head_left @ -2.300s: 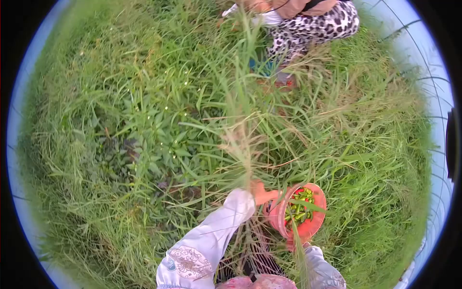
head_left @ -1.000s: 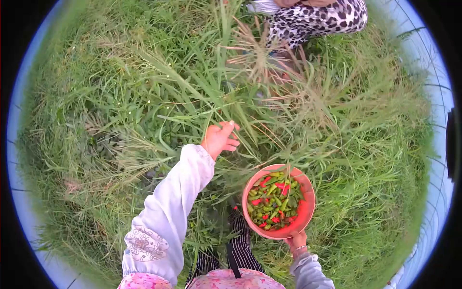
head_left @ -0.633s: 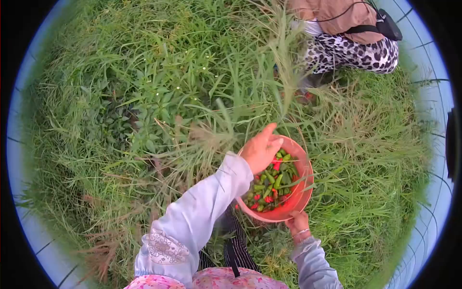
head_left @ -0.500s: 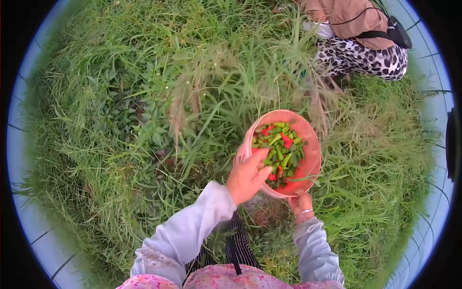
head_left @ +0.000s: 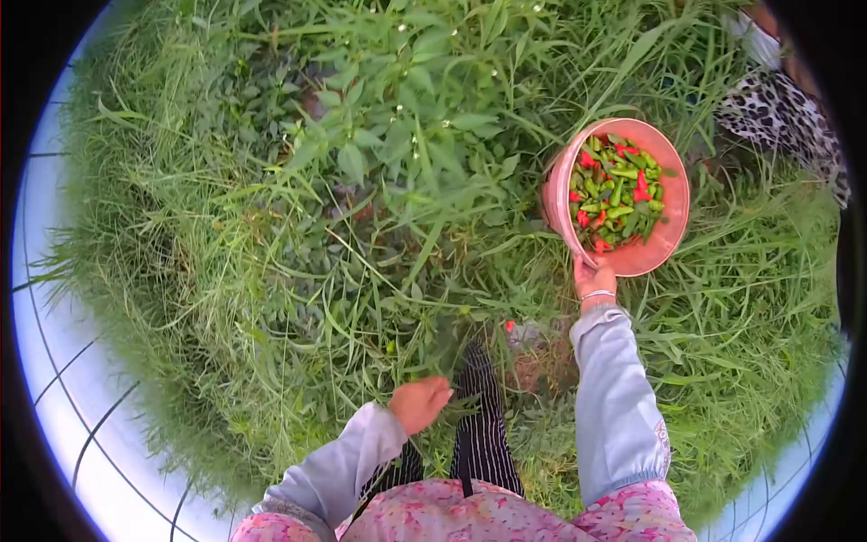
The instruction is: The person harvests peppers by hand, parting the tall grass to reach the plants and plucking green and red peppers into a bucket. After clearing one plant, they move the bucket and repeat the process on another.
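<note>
My right hand (head_left: 595, 275) grips the near rim of a faded pink plastic bucket (head_left: 664, 244), with the arm stretched forward. The bucket tilts so that its inside faces me. Green and red chili peppers (head_left: 618, 187) lie in it, along with some leaves. Down by my legs, my left hand (head_left: 422, 404) is apart from the bucket, its back turned up and its fingers drawn together. The palm is hidden, so anything in it cannot be made out. Grass blades surround this hand.
Leafy plants with small white flowers (head_left: 420, 113) grow ahead among tall grass (head_left: 208, 316). Another person's leopard-print clothing (head_left: 786, 122) shows at the upper right. A small red thing (head_left: 509, 325) lies near my striped trousers (head_left: 483, 415).
My left hand has left the bucket and drawn back toward my legs. My right hand has carried the bucket farther forward and right. The view has shifted, with the other person now nearer the edge.
</note>
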`<state>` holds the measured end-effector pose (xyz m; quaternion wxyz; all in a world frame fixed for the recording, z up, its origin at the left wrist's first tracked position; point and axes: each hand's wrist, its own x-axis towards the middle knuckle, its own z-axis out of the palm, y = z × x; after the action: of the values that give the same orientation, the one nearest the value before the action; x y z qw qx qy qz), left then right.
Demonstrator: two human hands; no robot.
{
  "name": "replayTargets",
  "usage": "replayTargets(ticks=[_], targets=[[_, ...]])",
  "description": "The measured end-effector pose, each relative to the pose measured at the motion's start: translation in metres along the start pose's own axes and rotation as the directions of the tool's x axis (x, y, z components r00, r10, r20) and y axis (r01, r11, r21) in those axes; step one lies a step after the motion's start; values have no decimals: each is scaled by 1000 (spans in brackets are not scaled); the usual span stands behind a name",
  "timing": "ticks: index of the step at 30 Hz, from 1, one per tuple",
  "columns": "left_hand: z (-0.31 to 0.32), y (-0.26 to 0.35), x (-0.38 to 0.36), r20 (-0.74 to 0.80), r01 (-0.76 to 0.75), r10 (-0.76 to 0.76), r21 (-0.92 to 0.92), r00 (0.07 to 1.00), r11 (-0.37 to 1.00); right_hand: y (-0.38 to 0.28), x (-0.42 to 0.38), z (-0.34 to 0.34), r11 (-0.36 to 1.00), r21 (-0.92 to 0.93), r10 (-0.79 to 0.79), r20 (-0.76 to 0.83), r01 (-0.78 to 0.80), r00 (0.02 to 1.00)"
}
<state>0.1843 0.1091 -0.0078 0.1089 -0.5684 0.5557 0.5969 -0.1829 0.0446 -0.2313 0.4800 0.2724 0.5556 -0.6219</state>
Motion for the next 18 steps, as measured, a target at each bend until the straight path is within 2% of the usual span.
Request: replayTargets(ticks=[2, 4, 5, 7, 8, 11, 16, 18], targets=[[5, -5, 17, -71, -105, 101, -62, 992, 993, 12, -1, 5, 999, 14, 39, -29, -39, 999], [5, 4, 31, -100, -103, 94, -87, 991, 991, 2, -13, 4, 999, 12, 50, -44, -50, 998], [2, 9, 37, -114, -93, 80, -110, 990, 990, -2, -14, 7, 997, -69, 32, -32, -34, 999], [-13, 26, 41, -141, -95, 74, -146, 987, 985, -8, -19, 9, 980, -170, 106, -10, -106, 994], [-15, 27, 44, -166, -109, 90, -110, 982, 988, -11, -24, 11, 965, -221, 143, -1, -140, 990], [-18, 29, 51, -216, -141, 131, -31, 968, 990, -16, -36, 16, 944, -304, 124, -25, -126, 992], [-18, 19, 58, -273, -182, 167, -32, 948, 983, -19, -57, 15, 948, -276, 173, 16, -162, 985], [-17, 17, 60, -222, -154, 142, -38, 965, 987, -19, -69, 13, 948, -274, 171, 11, -161, 985]])
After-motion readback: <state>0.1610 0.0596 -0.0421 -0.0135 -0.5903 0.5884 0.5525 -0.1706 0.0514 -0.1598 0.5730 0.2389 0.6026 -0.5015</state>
